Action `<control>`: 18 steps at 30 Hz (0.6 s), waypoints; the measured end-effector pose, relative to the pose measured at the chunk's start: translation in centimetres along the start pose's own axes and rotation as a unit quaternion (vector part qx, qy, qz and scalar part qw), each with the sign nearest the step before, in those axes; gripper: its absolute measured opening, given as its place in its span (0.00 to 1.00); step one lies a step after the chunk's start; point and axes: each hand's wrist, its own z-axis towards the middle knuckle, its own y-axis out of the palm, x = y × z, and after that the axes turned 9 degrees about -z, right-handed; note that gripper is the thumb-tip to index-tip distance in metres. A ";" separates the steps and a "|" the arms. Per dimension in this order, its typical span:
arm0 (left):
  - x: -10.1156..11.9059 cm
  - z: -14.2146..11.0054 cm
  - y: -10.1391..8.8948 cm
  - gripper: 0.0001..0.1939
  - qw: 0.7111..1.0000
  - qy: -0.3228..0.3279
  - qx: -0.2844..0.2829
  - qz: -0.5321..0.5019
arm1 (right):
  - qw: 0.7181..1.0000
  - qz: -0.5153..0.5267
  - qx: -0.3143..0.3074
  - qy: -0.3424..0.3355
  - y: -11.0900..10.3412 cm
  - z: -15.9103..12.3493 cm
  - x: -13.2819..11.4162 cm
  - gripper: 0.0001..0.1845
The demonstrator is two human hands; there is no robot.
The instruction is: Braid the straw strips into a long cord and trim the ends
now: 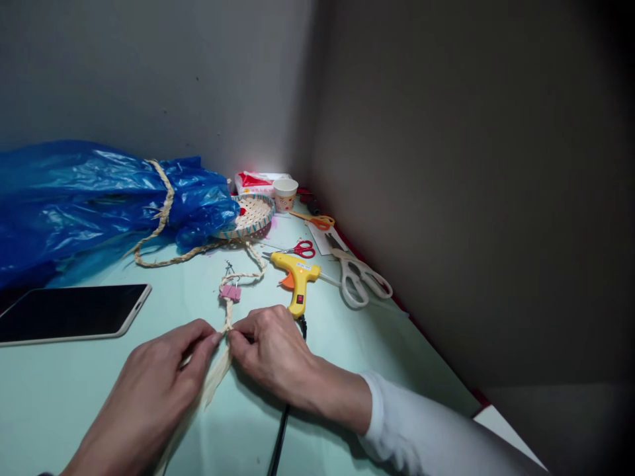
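A pale straw braid (228, 318) runs down the table from a pink binder clip (231, 292) to loose flat strands (215, 378) near me. My left hand (159, 383) pinches the strands just left of the braid's end. My right hand (270, 347) pinches them from the right, fingertips almost meeting the left's. Both hands are closed on the straw. Beyond the clip the braid curves back toward a blue plastic bag (89, 198).
A yellow glue gun (297, 281) lies right behind my right hand, its black cord (280, 430) trailing toward me. Red scissors (302, 249), white scissors (360, 277), orange scissors (317, 220), a woven tray (251, 215), a paper cup (286, 194) and a phone (69, 312) lie around.
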 end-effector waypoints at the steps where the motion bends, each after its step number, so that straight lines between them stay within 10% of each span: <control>1: 0.0 -0.3 0.4 0.21 1.000 0.008 0.011 -0.006 | 1.000 0.004 0.003 0.000 0.0 0.0 0.0 0.15; 18: -2.9 -1.9 4.8 0.13 0.965 0.217 0.084 0.116 | 0.941 0.323 -0.090 0.047 -0.4 0.9 1.4 0.13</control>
